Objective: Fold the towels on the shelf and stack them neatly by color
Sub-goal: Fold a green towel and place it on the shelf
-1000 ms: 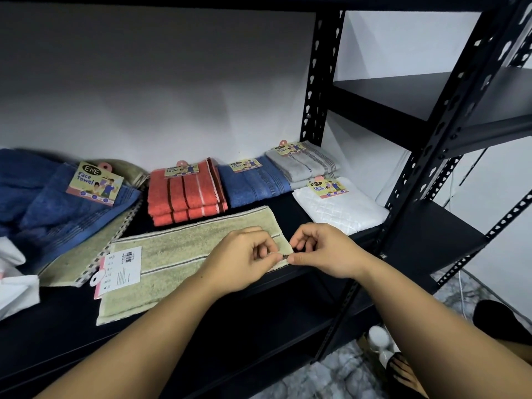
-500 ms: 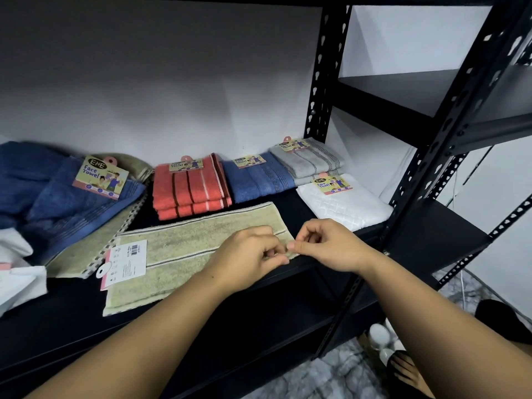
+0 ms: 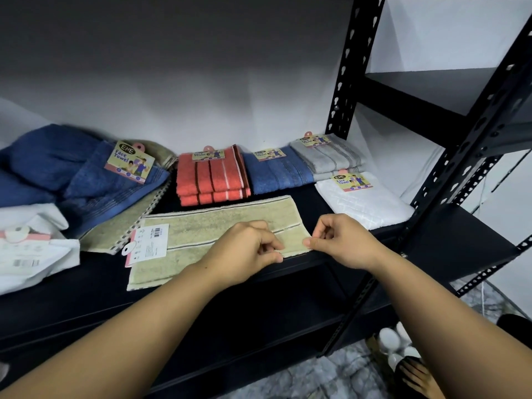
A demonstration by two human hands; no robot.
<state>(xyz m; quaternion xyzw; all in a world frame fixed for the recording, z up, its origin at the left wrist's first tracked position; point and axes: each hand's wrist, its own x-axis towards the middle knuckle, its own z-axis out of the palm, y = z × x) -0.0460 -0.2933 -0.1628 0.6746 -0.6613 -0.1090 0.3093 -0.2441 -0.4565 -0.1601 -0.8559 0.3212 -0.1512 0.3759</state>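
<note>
Green towel (image 3: 218, 234) lies flat along the front edge of the black shelf (image 3: 86, 295), under both hands. Left hand (image 3: 244, 251) and right hand (image 3: 342, 243) each pinch its near right corner, fingers curled. Beyond the hands, folded red (image 3: 211, 180), blue (image 3: 276, 174), grey (image 3: 328, 156) and white (image 3: 365, 203) towels line the white wall; a loose pile (image 3: 57, 174) sits far left. Bare shelf shows left of the left wrist.

Both forearms extended forward, bare. Left hand (image 3: 244, 249) knuckles up, fingers curled, pinching. Right hand (image 3: 342, 240) just beside it, thumb and forefinger pinched, remaining fingers curled
</note>
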